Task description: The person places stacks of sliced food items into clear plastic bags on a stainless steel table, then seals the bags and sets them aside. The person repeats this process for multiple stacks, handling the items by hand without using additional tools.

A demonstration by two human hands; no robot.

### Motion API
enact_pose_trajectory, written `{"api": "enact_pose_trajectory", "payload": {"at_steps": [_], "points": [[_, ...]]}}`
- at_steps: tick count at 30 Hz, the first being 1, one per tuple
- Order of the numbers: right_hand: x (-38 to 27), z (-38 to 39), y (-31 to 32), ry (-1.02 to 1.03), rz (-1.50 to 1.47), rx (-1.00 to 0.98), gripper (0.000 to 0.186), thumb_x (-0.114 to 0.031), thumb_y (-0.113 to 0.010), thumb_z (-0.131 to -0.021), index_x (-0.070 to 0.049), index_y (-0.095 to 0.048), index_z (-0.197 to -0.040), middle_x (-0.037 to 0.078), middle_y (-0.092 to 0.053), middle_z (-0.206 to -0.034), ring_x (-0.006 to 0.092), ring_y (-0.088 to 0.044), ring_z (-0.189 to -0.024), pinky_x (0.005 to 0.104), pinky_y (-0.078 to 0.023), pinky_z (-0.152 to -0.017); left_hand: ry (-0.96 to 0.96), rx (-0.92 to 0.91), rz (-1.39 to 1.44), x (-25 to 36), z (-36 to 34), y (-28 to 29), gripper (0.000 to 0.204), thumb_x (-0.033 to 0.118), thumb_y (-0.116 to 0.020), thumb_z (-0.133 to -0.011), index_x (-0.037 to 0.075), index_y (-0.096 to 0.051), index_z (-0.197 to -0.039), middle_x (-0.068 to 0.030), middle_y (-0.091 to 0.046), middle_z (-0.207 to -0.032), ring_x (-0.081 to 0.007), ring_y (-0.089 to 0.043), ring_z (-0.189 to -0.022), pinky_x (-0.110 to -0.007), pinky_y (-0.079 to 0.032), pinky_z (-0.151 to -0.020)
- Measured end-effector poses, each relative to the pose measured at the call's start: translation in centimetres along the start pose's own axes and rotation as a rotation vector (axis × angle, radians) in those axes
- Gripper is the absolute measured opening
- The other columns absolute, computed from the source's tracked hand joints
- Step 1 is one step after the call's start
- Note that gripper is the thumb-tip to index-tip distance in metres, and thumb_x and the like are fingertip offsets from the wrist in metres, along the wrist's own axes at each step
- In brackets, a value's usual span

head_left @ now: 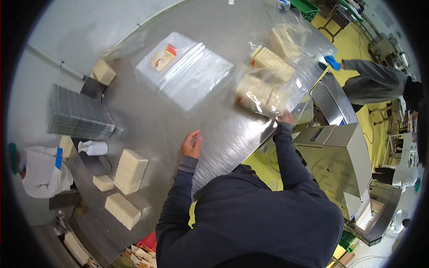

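My left hand [192, 144] is just above the steel table [219, 134], fingers apart and holding nothing. At the table's right edge, my right hand [286, 119] is closed on the near end of a clear plastic bag [261, 96]. Inside that bag are stacks of pale cream slices, and an orange-red label shows at its side. Behind it lie a second filled bag [272, 63] and a third filled bag [284, 41]. A pile of flat clear bags [183, 69] with an orange label sits ahead of my left hand.
Pale stacks [130, 171] stand at the left near a white spray bottle [93, 148] and a tall pile of clear trays [78, 114]. A steel machine [335, 152] adjoins the table's right edge. A gloved co-worker [375, 80] is far right; another person [42, 172] is left.
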State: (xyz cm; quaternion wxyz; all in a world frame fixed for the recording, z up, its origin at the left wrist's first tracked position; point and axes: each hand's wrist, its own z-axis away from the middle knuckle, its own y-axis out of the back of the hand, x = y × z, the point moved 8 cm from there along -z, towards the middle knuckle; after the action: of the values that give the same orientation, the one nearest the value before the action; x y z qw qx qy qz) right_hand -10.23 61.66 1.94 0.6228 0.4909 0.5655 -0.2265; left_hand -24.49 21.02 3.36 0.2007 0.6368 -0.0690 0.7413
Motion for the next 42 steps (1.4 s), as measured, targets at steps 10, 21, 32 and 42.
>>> {"api": "enact_pose_trajectory", "payload": {"at_steps": [10, 21, 32, 42], "points": [[-5.5, -1.6, -10.5, 0.089, -0.075, -0.033, 0.038, -0.020, -0.069, -0.074, -0.003, -0.053, -0.103, 0.011, -0.059, -0.088, 0.0213, -0.057, -0.082, 0.0318, -0.046, -0.073, -0.456, 0.080, -1.064, 1.9, -9.6, -0.1, 0.048, 0.022, -0.059, -0.078, 0.006, -0.047, -0.122, -0.0170, -0.040, -0.132, -0.0315, -0.030, -0.127, -0.043, -0.024, -0.104], [0.4, -17.5, -13.5, 0.155, 0.070, -0.004, 0.049, -0.027, -0.069, -0.071, -0.007, -0.053, -0.112, 0.017, -0.058, -0.108, 0.0277, -0.055, -0.102, 0.0346, -0.043, -0.086, -0.491, 0.107, -1.248, 1.7, -5.4, -2.6, 0.026, 0.018, -0.059, -0.075, 0.008, -0.056, -0.099, -0.0130, -0.052, -0.096, -0.0303, -0.049, -0.097, -0.044, -0.043, -0.080], [-4.1, 13.2, -14.3, -0.172, -0.078, -0.592, 0.014, -0.014, -0.060, -0.081, -0.002, -0.064, -0.085, 0.007, -0.065, -0.075, 0.0116, -0.060, -0.068, 0.0272, -0.049, -0.063, -0.510, 0.082, -1.227, 2.6, -4.6, -3.3, 0.010, 0.014, -0.056, -0.073, 0.005, -0.055, -0.069, -0.0092, -0.052, -0.081, -0.0288, -0.051, -0.083, -0.037, -0.045, -0.069], [-5.5, 17.9, -17.7, -0.251, 0.178, -0.719, 0.029, -0.032, -0.069, -0.068, -0.003, -0.067, -0.074, 0.015, -0.064, -0.069, 0.0289, -0.063, -0.065, 0.0350, -0.050, -0.062, -0.469, -0.143, -1.074, 3.7, 2.4, -7.2, 0.010, 0.006, -0.061, -0.067, 0.002, -0.052, -0.067, -0.0101, -0.050, -0.076, -0.0316, -0.051, -0.074, -0.041, -0.042, -0.064]]}}
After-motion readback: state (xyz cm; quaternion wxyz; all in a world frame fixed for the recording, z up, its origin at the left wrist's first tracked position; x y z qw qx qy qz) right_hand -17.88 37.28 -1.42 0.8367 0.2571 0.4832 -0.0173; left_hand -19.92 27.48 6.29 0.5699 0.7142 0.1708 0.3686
